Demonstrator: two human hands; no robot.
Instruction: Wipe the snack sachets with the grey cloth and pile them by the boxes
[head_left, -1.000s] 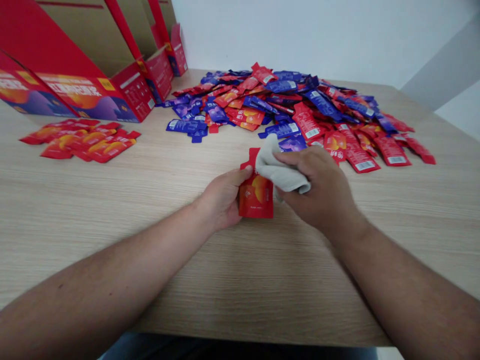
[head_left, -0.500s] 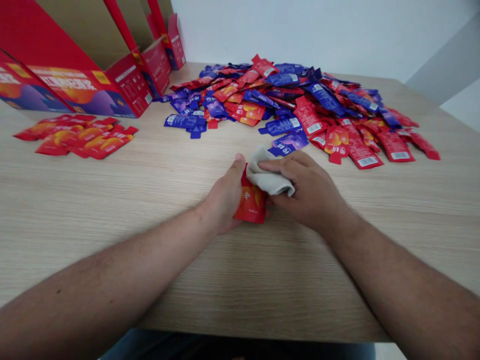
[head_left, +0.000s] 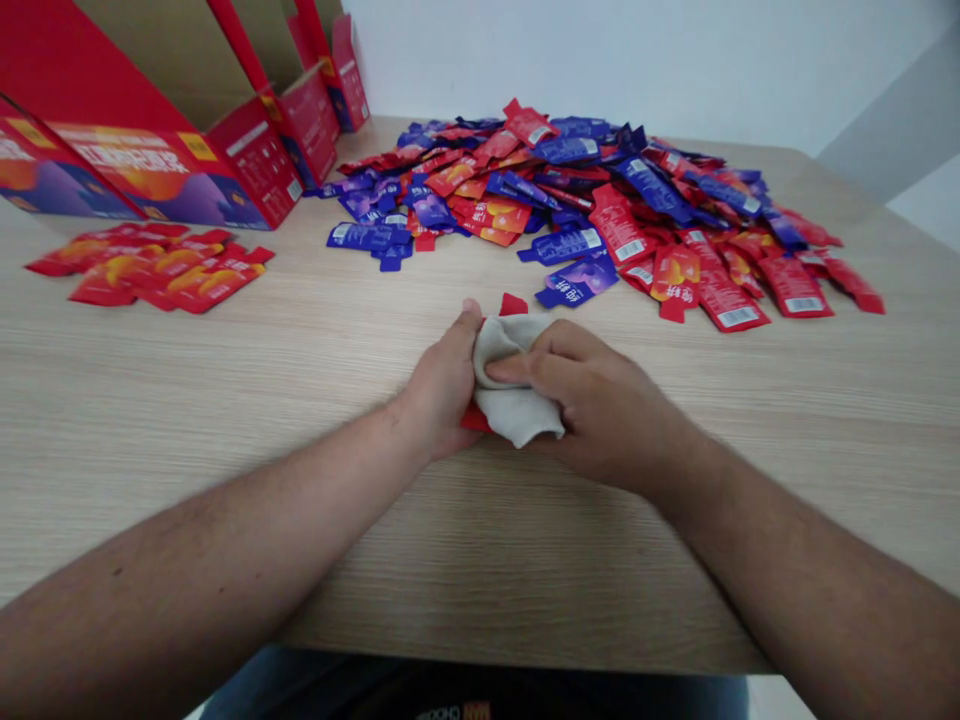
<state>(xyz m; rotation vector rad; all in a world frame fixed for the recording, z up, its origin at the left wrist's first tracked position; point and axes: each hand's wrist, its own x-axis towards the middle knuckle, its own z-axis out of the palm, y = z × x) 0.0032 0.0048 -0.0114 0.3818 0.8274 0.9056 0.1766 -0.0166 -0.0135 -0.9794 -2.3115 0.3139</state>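
At the middle of the wooden table [head_left: 225, 400], my left hand [head_left: 441, 385] grips a red packet [head_left: 513, 303] by its left edge. Only the packet's top tab and a lower corner show. My right hand [head_left: 600, 405] is closed on a pale cloth [head_left: 514, 405] and presses it over the packet's face, covering most of it. Both hands touch each other at the cloth.
A large heap of red and purple packets [head_left: 600, 200] spreads across the far half of the table. A small group of red packets [head_left: 150, 270] lies at the left. Red display cartons [head_left: 150, 150] stand along the far left edge. A white wall rises behind.
My right hand has slid the cloth down and to the left over the packet, which is now almost fully covered. My left hand has kept its hold.
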